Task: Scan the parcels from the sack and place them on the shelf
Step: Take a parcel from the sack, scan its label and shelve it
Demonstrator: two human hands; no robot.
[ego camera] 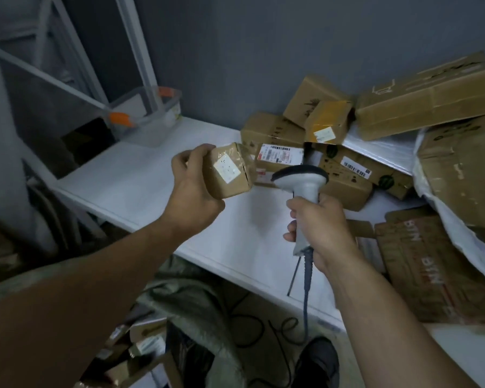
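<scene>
**Here, label and scanner head nearly face to face above the shelf**

Head view. I see the left hand [191, 189] raised over the white shelf [151, 177], its fingers and thumb curled round a small brown parcel [233, 182]. The parcel's white label [226, 167] is turned to the right and partly toward the camera. The right hand [319, 228] is wrapped round the handle of a grey scanner [301, 180]. The scanner is held upright, with its dark head at the top pointing left.

The relation that counts is this: the parcel lies just left of the scanner head and at about its height, near it but not touching. The label slants somewhat toward the camera, so I judge it not quite square to the scanner's window. A small turn of the left wrist should settle that. The parcel's long axis runs outward from the left palm toward the scanner.

The bare stretch of shelf lies under the left hand and to its left, so that hand is the nearer one for placing. The right part of the shelf is heaped with boxes [345, 177].

A cable [307, 292] drops from the scanner's handle past the shelf edge. Below, between the forearms, lies the grey-green sack [196, 301].

I judge the step in hand to be the scan, with this parcel not yet shelved.
</scene>
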